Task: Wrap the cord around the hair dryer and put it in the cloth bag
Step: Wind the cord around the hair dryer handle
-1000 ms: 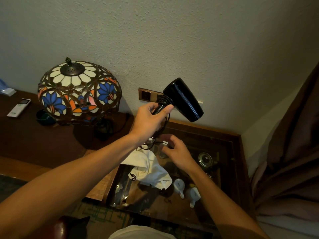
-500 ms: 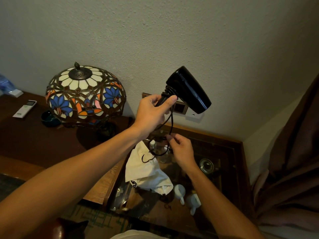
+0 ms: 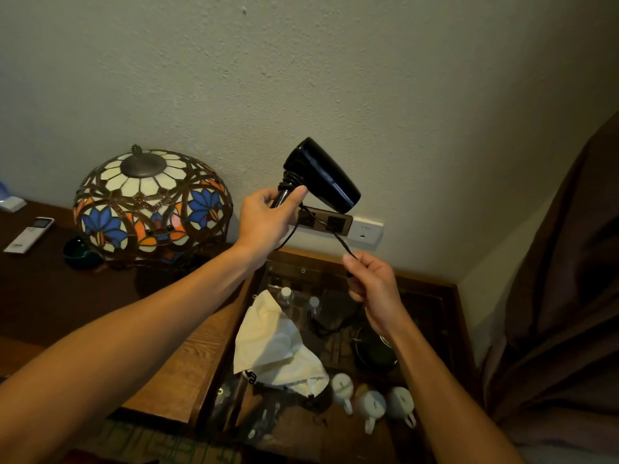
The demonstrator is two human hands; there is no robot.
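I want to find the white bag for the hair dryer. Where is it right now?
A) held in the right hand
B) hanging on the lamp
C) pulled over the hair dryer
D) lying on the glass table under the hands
D: the white bag lies crumpled on the glass table, while the right hand grips only the cord.

Dim, warm indoor lighting; wide-angle view, strongly distorted at the edges.

The wall (image 3: 335,78) is lit unevenly, brighter at the top centre and darker toward the corners. A glossy highlight is seen on the dryer (image 3: 323,175). Reflections are carried by the glass top (image 3: 432,306), and what lies beneath it is obscured. The table (image 3: 43,289) under the unlit lamp (image 3: 150,202) is left in deep shadow. The forearms are stretched and softened toward the lower frame edge. The curtain (image 3: 569,296) is rendered dark, with little detail.
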